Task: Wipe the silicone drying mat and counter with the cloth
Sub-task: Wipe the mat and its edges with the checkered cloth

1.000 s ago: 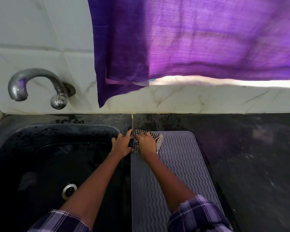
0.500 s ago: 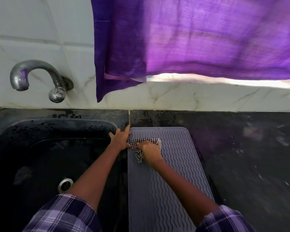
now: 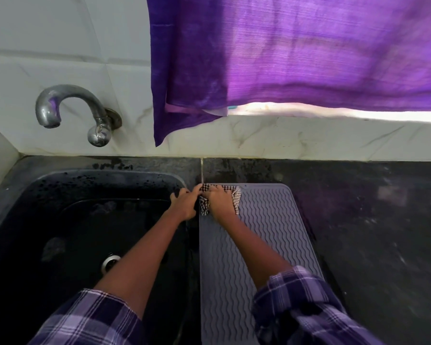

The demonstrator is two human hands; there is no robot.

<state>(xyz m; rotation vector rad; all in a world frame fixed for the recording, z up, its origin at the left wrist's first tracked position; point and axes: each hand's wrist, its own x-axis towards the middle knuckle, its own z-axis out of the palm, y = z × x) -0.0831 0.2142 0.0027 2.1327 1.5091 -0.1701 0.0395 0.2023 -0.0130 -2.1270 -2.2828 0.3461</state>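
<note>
Checked cloth (image 3: 235, 199) bunched at the far left corner of the grey ribbed drying mat (image 3: 266, 235), lying on the mat's surface. Right hand (image 3: 220, 201) rests on top of the cloth with fingers curled over it, grasping it and pressing it against the mat; black-and-white checks show at the far edge of the hand, at its right side, and in a small tail hanging below the left side of the palm. Left hand (image 3: 184, 202) sits just beside the right, at the mat's left edge where it meets the sink rim; its fingers are bent and its fingertips reach toward the mat's corner and the cloth, but whether they pinch the mat edge or only touch it cannot be told. The two hands are touching or nearly so. The mat lies lengthwise on the dark counter (image 3: 373, 232), its left long edge running along the black sink (image 3: 60, 220), its surface marked with wavy ridges. Both forearms are bare, with plaid sleeves (image 3: 296, 302) rolled above them. A round metal drain (image 3: 110, 262) shows in the sink basin, partly covered by the left forearm. A curved metal tap (image 3: 70, 108) projects from the white tiled wall (image 3: 60, 46) behind the sink. A purple curtain (image 3: 296, 51) hangs above the counter, daylight showing beneath its lower hem.
</note>
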